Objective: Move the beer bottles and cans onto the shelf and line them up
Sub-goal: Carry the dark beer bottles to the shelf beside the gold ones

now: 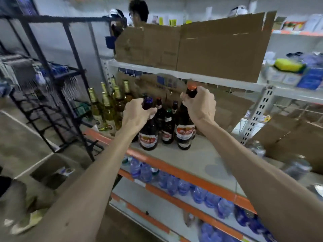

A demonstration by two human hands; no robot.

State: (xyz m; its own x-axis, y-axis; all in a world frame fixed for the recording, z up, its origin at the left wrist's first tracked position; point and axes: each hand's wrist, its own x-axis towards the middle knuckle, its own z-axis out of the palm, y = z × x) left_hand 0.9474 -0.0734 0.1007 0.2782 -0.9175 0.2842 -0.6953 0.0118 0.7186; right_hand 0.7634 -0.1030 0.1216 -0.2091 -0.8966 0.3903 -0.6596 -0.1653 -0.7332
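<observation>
My left hand [137, 113] grips the neck of a dark brown beer bottle [148, 135] with a red and white label and a blue cap. My right hand [201, 105] grips the neck of a second dark bottle [184, 135], this one with an orange cap. Both bottles stand upright on the grey shelf [195, 158] with its orange front edge. Behind and between them stand several more dark bottles [167, 126]. Further left on the same shelf is a group of pale yellow beer bottles [108, 109] with gold foil necks.
Flattened cardboard [201, 46] lines the back of the shelves. Blue water bottles [174, 182] fill the lower shelf. A black metal rack [52, 102] stands to the left. Another person [139, 12] is behind the shelving. Clear bottles [295, 168] lie at the shelf's right.
</observation>
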